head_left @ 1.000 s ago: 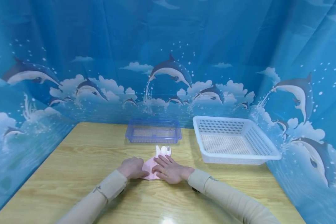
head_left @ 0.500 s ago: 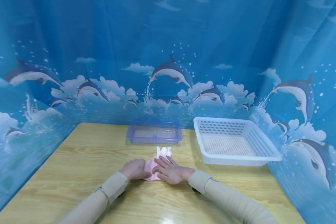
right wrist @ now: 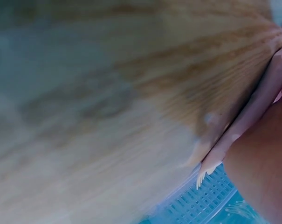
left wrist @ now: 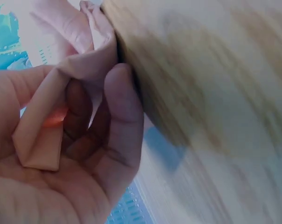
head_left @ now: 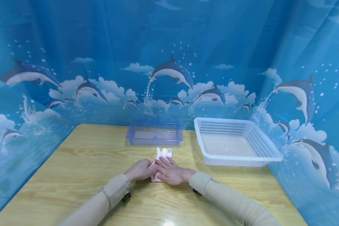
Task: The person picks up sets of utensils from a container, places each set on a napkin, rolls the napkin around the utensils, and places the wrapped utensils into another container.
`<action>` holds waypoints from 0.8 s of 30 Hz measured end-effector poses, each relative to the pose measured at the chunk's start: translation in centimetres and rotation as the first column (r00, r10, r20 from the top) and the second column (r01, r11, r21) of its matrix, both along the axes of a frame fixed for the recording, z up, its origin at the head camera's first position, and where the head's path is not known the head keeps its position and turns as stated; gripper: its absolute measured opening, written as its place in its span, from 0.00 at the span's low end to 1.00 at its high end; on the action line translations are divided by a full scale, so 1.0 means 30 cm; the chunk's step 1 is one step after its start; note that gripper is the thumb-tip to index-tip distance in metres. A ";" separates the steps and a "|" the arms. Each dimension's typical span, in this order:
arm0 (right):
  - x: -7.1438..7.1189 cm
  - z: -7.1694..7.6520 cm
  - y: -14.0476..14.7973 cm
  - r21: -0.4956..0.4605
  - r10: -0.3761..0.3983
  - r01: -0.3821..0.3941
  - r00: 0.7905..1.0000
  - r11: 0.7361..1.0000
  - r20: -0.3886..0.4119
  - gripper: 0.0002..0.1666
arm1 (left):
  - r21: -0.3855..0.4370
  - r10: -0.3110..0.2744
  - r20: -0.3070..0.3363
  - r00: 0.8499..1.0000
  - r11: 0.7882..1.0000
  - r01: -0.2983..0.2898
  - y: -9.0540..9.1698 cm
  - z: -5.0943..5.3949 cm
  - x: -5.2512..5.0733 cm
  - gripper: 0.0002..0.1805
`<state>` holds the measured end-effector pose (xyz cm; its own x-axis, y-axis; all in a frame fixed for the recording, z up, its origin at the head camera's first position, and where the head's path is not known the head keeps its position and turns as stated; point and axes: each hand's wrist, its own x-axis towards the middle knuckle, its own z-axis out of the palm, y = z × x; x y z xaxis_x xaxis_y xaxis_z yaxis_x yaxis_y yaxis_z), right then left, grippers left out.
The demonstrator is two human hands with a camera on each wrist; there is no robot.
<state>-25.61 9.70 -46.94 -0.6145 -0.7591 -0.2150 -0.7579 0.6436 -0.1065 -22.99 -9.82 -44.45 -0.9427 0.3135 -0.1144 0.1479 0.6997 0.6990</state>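
A pink napkin point(head_left: 155, 179) lies on the table with a white knife point(head_left: 158, 153), spoon point(head_left: 164, 153) and fork point(head_left: 169, 152) poking out of its far end. Their handles are hidden under cloth and hands. My left hand point(head_left: 141, 169) grips the napkin's left side; the left wrist view has a folded strip of pink cloth point(left wrist: 92, 65) between thumb and curled fingers. Across the bundle, my right hand point(head_left: 173, 173) presses down with fingers extended. In the right wrist view, the fork tines point(right wrist: 200, 179) show past the napkin edge point(right wrist: 255, 109).
Behind the cutlery stands a shallow translucent blue basket point(head_left: 154, 141). To the right is a larger white basket point(head_left: 237, 159) with perforated walls. The wooden table point(head_left: 82, 163) meets a blue dolphin-print curtain point(head_left: 115, 47) at the back and sides.
My left hand has moved to the right, drawing the napkin's left side over toward my right hand. My right hand and the cutlery stay in place.
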 end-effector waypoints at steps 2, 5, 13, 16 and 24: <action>-0.003 0.003 0.000 -0.031 -0.020 0.020 1.000 0.999 0.022 0.35 | 0.024 0.000 -0.001 1.000 1.000 0.000 0.014 -0.002 -0.001 0.05; -0.009 0.003 0.004 -0.101 -0.050 0.056 0.997 0.993 0.057 0.41 | 0.054 -0.010 -0.002 1.000 0.998 0.010 0.033 -0.008 -0.001 0.03; -0.018 0.007 0.009 -0.212 -0.081 0.082 0.997 0.974 0.014 0.51 | 0.045 -0.051 -0.016 0.999 0.998 0.051 0.071 -0.016 0.003 0.01; -0.014 0.006 0.011 -0.232 -0.077 0.049 0.991 0.971 -0.113 0.51 | 0.014 -0.076 -0.042 0.996 0.997 0.077 0.077 -0.016 -0.002 0.02; 0.011 -0.001 0.011 -0.294 -0.204 0.117 0.937 0.949 -0.285 0.46 | -0.039 -0.216 -0.033 0.976 0.976 0.215 0.075 -0.012 -0.034 0.07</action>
<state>-25.29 10.02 -46.98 -0.7351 -0.6471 0.2021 -0.6699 0.7392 -0.0699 -24.03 -7.56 -44.81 -0.8570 0.5065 -0.0950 0.3234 0.6721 0.6661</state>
